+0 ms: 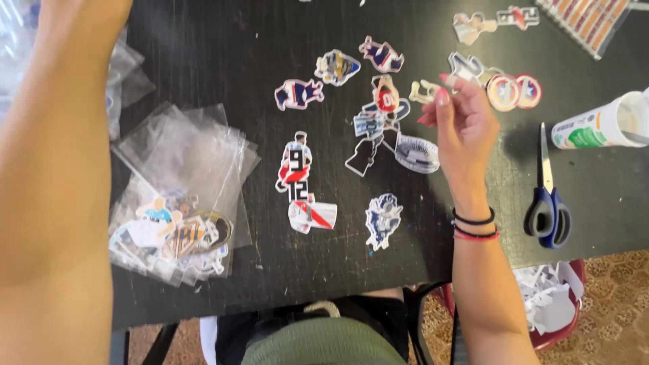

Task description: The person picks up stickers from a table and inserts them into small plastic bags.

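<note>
The right hand (463,125) hovers over the black worktop (203,40) with its fingers loosely curled, thumb and forefinger tips near each other. Whether they pinch anything I cannot tell. Nearest to it is a small pale cut-out sticker (424,91), lying just beside the fingertips at about ten o'clock from the palm, its long axis running roughly three to nine o'clock. It seems to rest on the worktop, not in the grip.

A cluster of figure stickers (378,125) spreads at nine o'clock from the hand, close by. Two round badge stickers (515,92) lie at about two o'clock, near the knuckles. Blue-handled scissors (548,196) lie at four o'clock, blades pointing to twelve, well apart from the fingers, and a white tube (598,125) lies on its side at three o'clock.

The left hand is out of view past the top edge. Only the left forearm (57,182) shows, crossing the left side beside a pile of clear plastic bags (186,176), some with stickers inside. The right hand is by far the nearer to the pale sticker.
</note>
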